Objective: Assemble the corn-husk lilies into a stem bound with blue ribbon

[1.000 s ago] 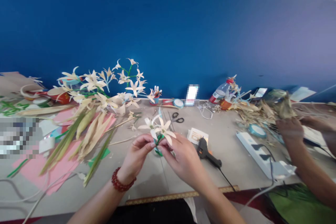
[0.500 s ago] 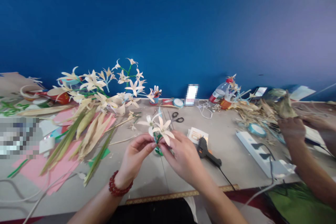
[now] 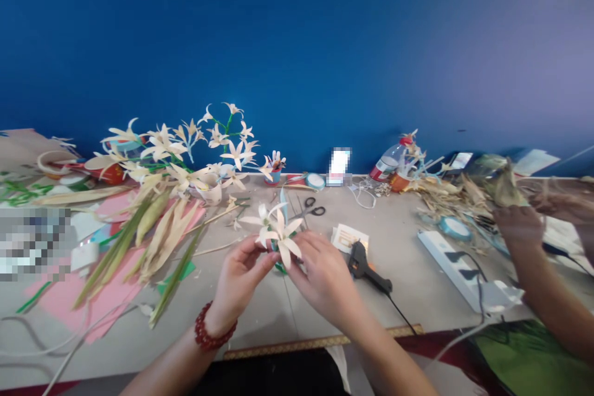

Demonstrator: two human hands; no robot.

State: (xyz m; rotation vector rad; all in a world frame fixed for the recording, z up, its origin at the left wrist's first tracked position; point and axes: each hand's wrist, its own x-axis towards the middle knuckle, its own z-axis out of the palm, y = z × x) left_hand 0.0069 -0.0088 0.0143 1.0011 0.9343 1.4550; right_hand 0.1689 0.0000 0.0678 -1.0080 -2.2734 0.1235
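Gripping white flowers (image 3: 281, 235) below the petals — left hand (image 3: 242, 275) and right hand (image 3: 322, 278), close together

2 held flowers (image 3: 279, 235) | 1 glue gun (image 3: 365, 268) | 1 bracelet (image 3: 206, 336)

A blue wall (image 3: 297, 43) fills the upper frame. At its foot, near the centre, a phone (image 3: 340, 166) stands upright; right of it, a bottle (image 3: 390, 161) leans. A power strip (image 3: 439, 249) lies lower right, above green fabric (image 3: 529, 352). Pink paper (image 3: 104, 306) and a white charger (image 3: 84, 260) lie lower left.
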